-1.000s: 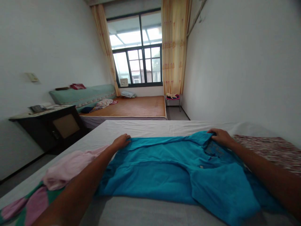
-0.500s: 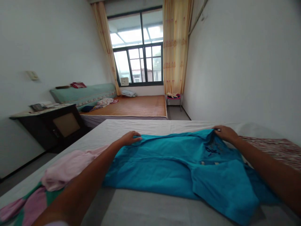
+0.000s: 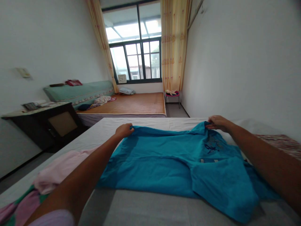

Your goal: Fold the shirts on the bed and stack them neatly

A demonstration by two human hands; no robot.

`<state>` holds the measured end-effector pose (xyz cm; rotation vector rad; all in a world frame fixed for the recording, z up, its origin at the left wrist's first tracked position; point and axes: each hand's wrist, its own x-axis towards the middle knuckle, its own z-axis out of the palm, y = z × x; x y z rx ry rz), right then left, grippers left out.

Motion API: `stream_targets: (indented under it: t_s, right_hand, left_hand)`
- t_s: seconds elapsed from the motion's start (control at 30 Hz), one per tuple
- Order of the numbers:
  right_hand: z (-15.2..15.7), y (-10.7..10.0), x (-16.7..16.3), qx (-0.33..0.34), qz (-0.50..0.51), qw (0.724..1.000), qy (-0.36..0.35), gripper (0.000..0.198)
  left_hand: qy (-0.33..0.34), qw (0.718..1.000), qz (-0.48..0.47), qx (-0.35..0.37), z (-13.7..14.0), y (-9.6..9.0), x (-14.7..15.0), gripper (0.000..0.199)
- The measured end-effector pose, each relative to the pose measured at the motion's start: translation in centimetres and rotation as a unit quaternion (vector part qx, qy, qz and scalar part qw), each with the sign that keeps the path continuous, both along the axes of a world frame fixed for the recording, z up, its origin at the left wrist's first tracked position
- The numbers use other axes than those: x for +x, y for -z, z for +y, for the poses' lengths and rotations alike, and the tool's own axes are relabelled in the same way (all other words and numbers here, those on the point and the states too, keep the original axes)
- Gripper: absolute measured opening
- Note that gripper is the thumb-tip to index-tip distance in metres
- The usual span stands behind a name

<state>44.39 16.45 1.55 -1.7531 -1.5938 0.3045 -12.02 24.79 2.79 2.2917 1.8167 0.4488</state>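
A blue short-sleeved shirt (image 3: 160, 160) lies sideways across the white-sheeted bed, with one sleeve pointing toward me at the lower right and dark lettering near its chest. My left hand (image 3: 124, 130) is closed on the shirt's far edge at the left end. Farther right, my right hand (image 3: 217, 123) pinches the same far edge near the lettering. Between the two hands that edge is lifted a little and folds over toward me. Part of the shirt's right end is hidden behind my right forearm.
Pink clothing (image 3: 58, 169) and a pink-and-green piece (image 3: 25, 207) lie left of my forearm. A red-and-white striped cloth (image 3: 281, 142) is at the right. Beyond stand a second bed (image 3: 138, 103), a dark cabinet (image 3: 62, 124) and a small stool (image 3: 172, 95) by the curtain.
My left hand has closed on the shirt's edge and moved slightly left and up. The right hand has also risen a little, raising the far edge. The view has tilted slightly.
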Motion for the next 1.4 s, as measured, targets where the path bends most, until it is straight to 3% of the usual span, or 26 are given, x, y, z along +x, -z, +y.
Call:
stream_targets:
  t_s: [0.13,0.23,0.3,0.4,0.47,0.53,0.6,0.67,0.77,0.83,0.93,1.0,1.13,1.23,1.33,1.4]
  right_hand:
    - [0.3,-0.5,-1.7,0.037,0.069,0.997,0.022,0.041]
    - [-0.6,-0.7,-3.5,0.046,0.027,0.998,0.028,0.048]
    - [-2.3,-0.9,-4.9,0.014,-0.026,0.999,-0.011,0.049]
    - [-6.6,-1.8,-6.6,-0.071,-0.057,0.986,-0.143,0.047]
    - [-10.4,-2.7,-7.3,-0.142,-0.056,0.958,-0.243,0.046]
    - [-14.1,-3.4,-7.0,-0.193,-0.054,0.935,-0.293,0.044]
    - [-17.2,-3.6,-5.5,-0.210,-0.051,0.936,-0.278,0.043]
    - [-19.4,-2.9,-3.3,-0.187,-0.053,0.959,-0.206,0.044]
    - [-21.5,-0.5,-0.4,-0.141,-0.075,0.985,-0.061,0.051]
    - [-22.5,1.4,-0.1,-0.131,-0.073,0.989,-0.012,0.051]
    - [-23.9,3.0,-1.5,-0.102,-0.063,0.992,-0.038,0.054]
    - [-25.0,2.9,-2.4,-0.092,-0.062,0.991,-0.076,0.057]
    - [-27.2,1.4,-1.7,-0.147,-0.060,0.979,-0.124,0.048]
    - [-28.2,1.1,-0.6,-0.176,-0.109,0.972,-0.114,0.045]
    - [-28.5,1.3,-1.8,-0.112,-0.189,0.973,-0.075,0.062]
    - [-28.5,1.2,-3.7,-0.052,-0.233,0.966,-0.099,0.071]
  left_hand:
    - [-0.041,0.989,-0.137,-0.026,1.8,-0.1,1.0,0.038]
    - [-0.055,0.973,-0.218,-0.051,1.8,0.8,1.4,0.055]
    - [-0.052,0.965,-0.247,-0.068,0.8,1.3,1.0,0.061]
    - [0.034,0.959,-0.255,-0.117,-2.3,1.2,-0.7,0.057]
    - [0.160,0.947,-0.218,-0.175,-5.2,0.7,-2.3,0.053]
    - [0.199,0.944,-0.158,-0.210,-8.2,0.2,-3.9,0.052]
    - [0.202,0.951,-0.095,-0.215,-10.7,0.2,-5.4,0.055]
    - [0.210,0.962,-0.045,-0.167,-12.3,0.8,-6.6,0.055]
    - [0.213,0.973,0.010,-0.091,-13.0,2.3,-7.5,0.056]
    - [0.215,0.974,0.039,-0.063,-13.0,2.9,-7.5,0.057]
    - [0.208,0.975,0.057,-0.043,-13.0,2.8,-7.0,0.058]
    - [0.197,0.978,0.054,-0.041,-13.1,2.4,-6.7,0.060]
    - [0.182,0.981,0.035,-0.052,-13.5,1.9,-6.5,0.066]
    - [0.173,0.983,0.027,-0.062,-13.5,1.8,-6.8,0.067]
    - [0.160,0.983,0.032,-0.080,-13.4,1.7,-7.5,0.067]
    - [0.148,0.984,0.035,-0.092,-13.5,1.3,-8.0,0.063]
